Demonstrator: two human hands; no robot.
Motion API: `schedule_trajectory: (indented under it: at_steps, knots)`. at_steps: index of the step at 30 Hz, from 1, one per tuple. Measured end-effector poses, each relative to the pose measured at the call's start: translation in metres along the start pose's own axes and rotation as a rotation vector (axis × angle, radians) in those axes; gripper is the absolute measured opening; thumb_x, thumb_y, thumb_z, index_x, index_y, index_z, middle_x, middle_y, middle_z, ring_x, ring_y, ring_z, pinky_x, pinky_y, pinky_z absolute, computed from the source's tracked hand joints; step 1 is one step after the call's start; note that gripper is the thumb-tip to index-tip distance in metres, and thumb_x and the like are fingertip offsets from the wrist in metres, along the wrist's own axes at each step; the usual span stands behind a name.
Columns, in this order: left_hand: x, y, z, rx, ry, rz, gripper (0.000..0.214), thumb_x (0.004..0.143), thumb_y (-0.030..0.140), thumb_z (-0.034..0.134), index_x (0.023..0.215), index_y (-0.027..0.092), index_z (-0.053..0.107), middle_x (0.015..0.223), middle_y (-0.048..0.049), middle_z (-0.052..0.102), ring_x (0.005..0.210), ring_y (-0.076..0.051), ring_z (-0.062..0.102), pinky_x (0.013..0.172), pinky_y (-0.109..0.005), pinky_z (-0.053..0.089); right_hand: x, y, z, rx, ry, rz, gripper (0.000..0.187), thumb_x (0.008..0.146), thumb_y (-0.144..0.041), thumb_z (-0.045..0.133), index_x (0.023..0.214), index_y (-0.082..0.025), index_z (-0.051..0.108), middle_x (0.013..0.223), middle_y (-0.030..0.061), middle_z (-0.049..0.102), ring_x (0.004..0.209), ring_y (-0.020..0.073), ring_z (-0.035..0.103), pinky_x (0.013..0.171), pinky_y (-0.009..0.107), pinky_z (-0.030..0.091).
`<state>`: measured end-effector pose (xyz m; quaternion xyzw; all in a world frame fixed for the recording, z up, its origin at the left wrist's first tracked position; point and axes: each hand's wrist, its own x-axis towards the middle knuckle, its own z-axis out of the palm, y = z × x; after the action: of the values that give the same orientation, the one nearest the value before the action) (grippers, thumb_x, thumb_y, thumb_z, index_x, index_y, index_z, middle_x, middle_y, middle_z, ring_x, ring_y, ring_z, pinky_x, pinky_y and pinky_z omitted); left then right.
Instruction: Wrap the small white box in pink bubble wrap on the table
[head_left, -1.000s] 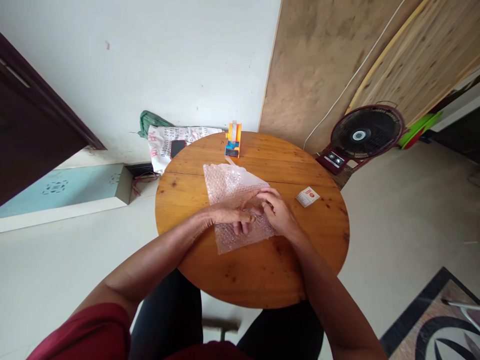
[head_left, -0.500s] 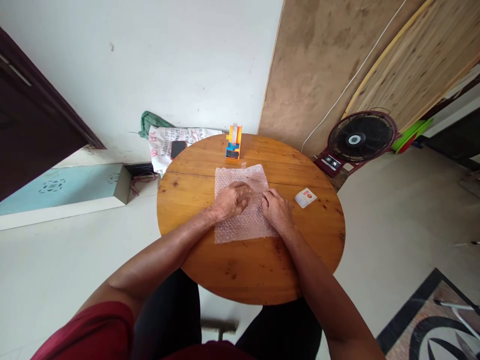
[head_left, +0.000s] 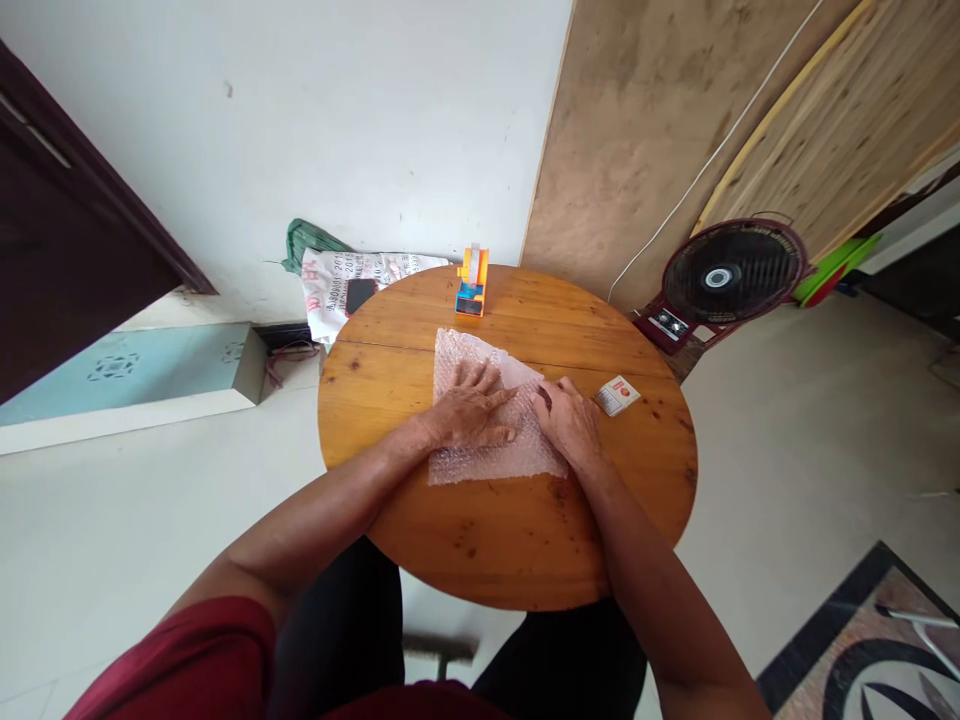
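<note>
The left hand (head_left: 469, 412) lies palm down with its fingers spread flat and pointing away from the person. It grips nothing and simply presses on the middle of a sheet of bubble wrap (head_left: 480, 462). The right hand (head_left: 570, 425) sits just beside it at the sheet's right edge, knuckles up and fingers bent inward toward the left hand. Whether it pinches the edge or only rests on it cannot be told from this view. The bubble wrap lies directly under both hands at the centre of the round wooden table (head_left: 487, 540). Its long axis seems to run from the person's near side out toward the far rim. The near edge shows just below the wrists, and the far edge reaches past the left fingertips. A slanted crease or folded flap crosses its far right corner, between the two hands. The left hand covers more of the sheet, while the right hand is nearer to its free side. To the right of the right hand, apart from the sheet, a small white and red packet (head_left: 617, 395) lies on the wood. Beyond the sheet's far edge, near the rim, stands an orange and blue tape dispenser (head_left: 472, 280). Off the table are a fan (head_left: 727, 275) on the floor to the right and a phone (head_left: 360, 294) lying on a printed sack (head_left: 330, 285) to the left.
</note>
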<state>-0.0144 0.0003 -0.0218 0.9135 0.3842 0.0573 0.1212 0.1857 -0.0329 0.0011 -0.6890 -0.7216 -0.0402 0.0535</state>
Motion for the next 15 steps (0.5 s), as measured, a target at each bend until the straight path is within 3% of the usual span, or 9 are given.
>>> schedule_trajectory:
  at_steps: [8,15]
  knots:
    - [-0.002,0.001,-0.003,-0.010,0.004,-0.004,0.086,0.084,0.076,0.039,0.153,0.024,0.032,0.157,-0.0208,0.029,0.147,-0.045,0.014,0.113,-0.068,0.006,-0.007,-0.004,-0.013,-0.086,-0.046,-0.070,0.028,0.096,-0.031,0.044,0.109,-0.019,0.066,0.108,0.0092,0.065,0.096,0.0233,0.058,0.082,0.033,0.038]
    - [-0.003,0.002,-0.003,-0.006,0.050,0.015,0.084,0.085,0.074,0.041,0.151,0.022,0.036,0.149,-0.0200,0.043,0.146,-0.042,0.020,0.113,-0.066,0.008,-0.014,-0.030,-0.022,-0.237,-0.088,-0.346,0.027,0.095,-0.016,0.042,0.110,-0.014,0.065,0.111,0.0147,0.064,0.107,0.0288,0.052,0.090,0.040,0.037]
